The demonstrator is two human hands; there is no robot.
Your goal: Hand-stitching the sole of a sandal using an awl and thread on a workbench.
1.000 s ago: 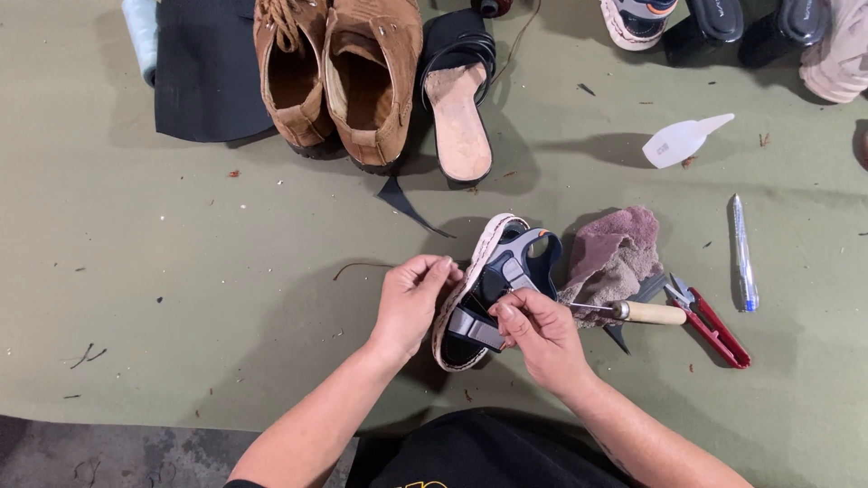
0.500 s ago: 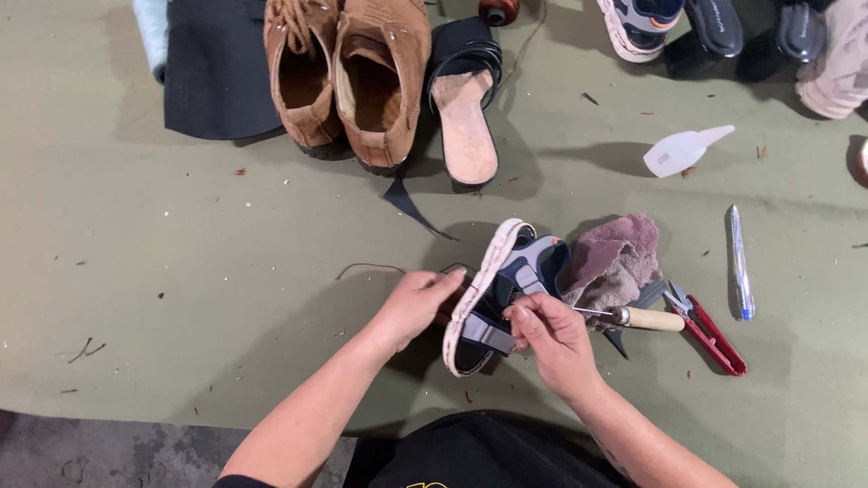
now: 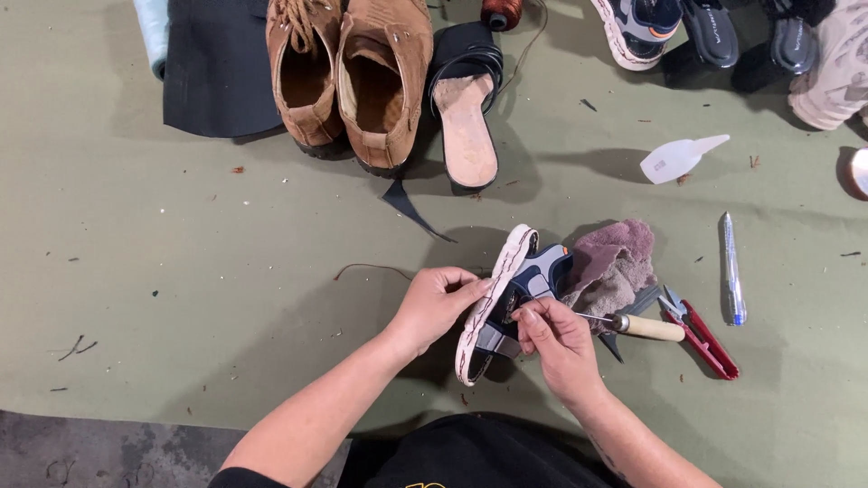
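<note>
the sandal [image 3: 506, 303], navy and grey straps with a pale, stitched sole edge, stands tilted on its side between both hands. left hand [image 3: 436, 305] grips the sole; right hand [image 3: 551, 336] pinches a strap.

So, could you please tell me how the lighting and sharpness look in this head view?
Head view: even, soft light with no glare; the sandal held between left hand and right hand is sharp. The brown boots and the white plastic piece cast soft shadows on the green mat; the corners look slightly stretched.
</note>
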